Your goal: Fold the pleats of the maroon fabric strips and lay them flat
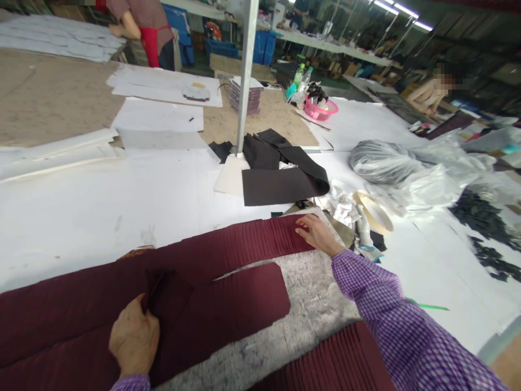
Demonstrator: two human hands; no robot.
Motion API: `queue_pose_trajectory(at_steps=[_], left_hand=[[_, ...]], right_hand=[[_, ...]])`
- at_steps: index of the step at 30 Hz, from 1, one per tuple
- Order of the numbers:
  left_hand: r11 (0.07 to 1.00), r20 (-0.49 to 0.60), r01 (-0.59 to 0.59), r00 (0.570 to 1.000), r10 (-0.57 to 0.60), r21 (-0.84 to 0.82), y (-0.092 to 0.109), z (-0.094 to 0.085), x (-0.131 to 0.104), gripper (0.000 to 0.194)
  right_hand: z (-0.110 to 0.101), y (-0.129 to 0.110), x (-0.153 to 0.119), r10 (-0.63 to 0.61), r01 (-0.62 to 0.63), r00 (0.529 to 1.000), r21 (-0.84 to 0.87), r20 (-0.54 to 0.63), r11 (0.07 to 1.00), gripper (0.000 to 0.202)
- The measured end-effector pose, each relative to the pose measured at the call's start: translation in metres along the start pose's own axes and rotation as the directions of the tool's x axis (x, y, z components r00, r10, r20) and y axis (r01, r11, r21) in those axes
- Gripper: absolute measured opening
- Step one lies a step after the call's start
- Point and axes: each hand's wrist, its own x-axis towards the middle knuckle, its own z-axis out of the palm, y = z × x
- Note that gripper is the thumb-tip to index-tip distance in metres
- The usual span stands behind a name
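Maroon fabric pieces (244, 298) lie layered across a grey, worn board (309, 288) in front of me. My left hand (134, 334) is closed on the maroon fabric at the lower left, where a raised fold (157, 285) shows beside its fingers. At the far right end of a long maroon fabric strip (252, 239), many close lines run across the cloth. My right hand (317, 233) rests on that end with bent fingers slightly apart. Another maroon stack (334, 364), also finely lined, sits at the bottom edge. What lies under my left palm is hidden.
A metal post (246, 76) rises from the white table beyond the fabric. Black strips (285, 184) lie at its foot, near a tape roll (372, 212) and clear plastic bags (423, 168). A pink basin (321, 108) stands farther back. Two people work in the background.
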Motion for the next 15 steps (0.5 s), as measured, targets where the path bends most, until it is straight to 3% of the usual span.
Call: queue_pose_trajectory(at_steps=[3,5,11,15], left_hand=[[1.0,0.022,0.016,1.0,-0.016,0.009,0.002,-0.002,0.0,0.043],[1.0,0.033,0.027,0.999,-0.028,0.015,0.003,-0.003,0.0,0.043],[1.0,0.051,0.011,0.999,-0.012,0.025,0.001,-0.003,0.0,0.044],[1.0,0.046,0.007,0.999,-0.008,0.029,0.0,-0.002,0.001,0.044]], right_hand=[[-0.002,0.025,0.001,0.198,-0.2,0.978,-0.026,-0.063,0.979,0.027],[-0.007,0.041,0.006,0.27,-0.272,0.962,-0.041,-0.038,0.962,0.031],[-0.016,0.063,0.029,0.311,-0.301,0.933,-0.081,0.182,0.95,0.032],[-0.017,0.069,0.041,0.328,-0.312,0.907,-0.102,0.264,0.944,0.028]])
